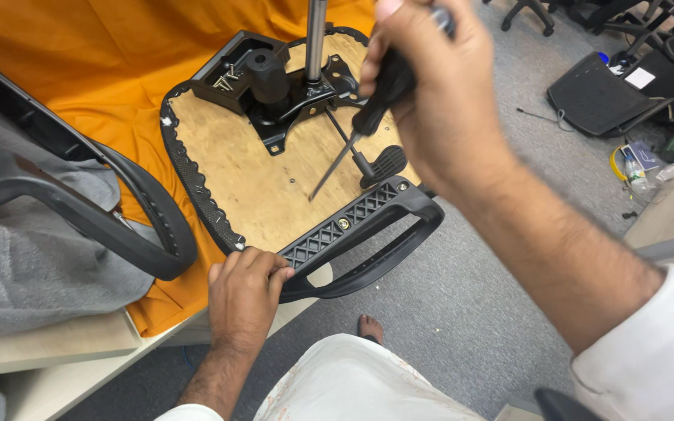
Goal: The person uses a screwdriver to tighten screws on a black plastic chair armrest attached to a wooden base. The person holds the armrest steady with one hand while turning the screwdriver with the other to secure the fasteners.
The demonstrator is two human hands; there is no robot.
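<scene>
Gripping a black-handled screwdriver [368, 117], the right hand [431, 86] is holding its grip clenched around the handle, raised above an upturned chair seat [251, 187]. The screwdriver's metal shaft is slanting down and to the left, with its tip ending over the bare plywood underside of the seat; whether the tip is touching the wood cannot be told. The left hand [245, 292] is pressing on the near edge of the seat, its grip closing over the end of a black plastic armrest [360, 234], fingers curled on the ribbed bracket where it is meeting the seat rim.

The seat is lying upside down on an orange cloth [79, 62] that is covering the desk [56, 351]. A black metal tilt mechanism [290, 93] is sitting at the middle of the plywood, with a shiny gas-lift cylinder [315, 39] standing up out of it, a black lever with a paddle end [384, 162] reaching toward the armrest, and a few loose screws [226, 76] lying in a black tray on the mechanism's left. A second armrest [142, 210] is curving along the seat's left side, next to grey fabric [33, 265]. Further chair parts [602, 93] are lying on the grey carpet [462, 296] beyond, well apart from the seat. The person's bare foot [368, 327] is showing below the armrest.
</scene>
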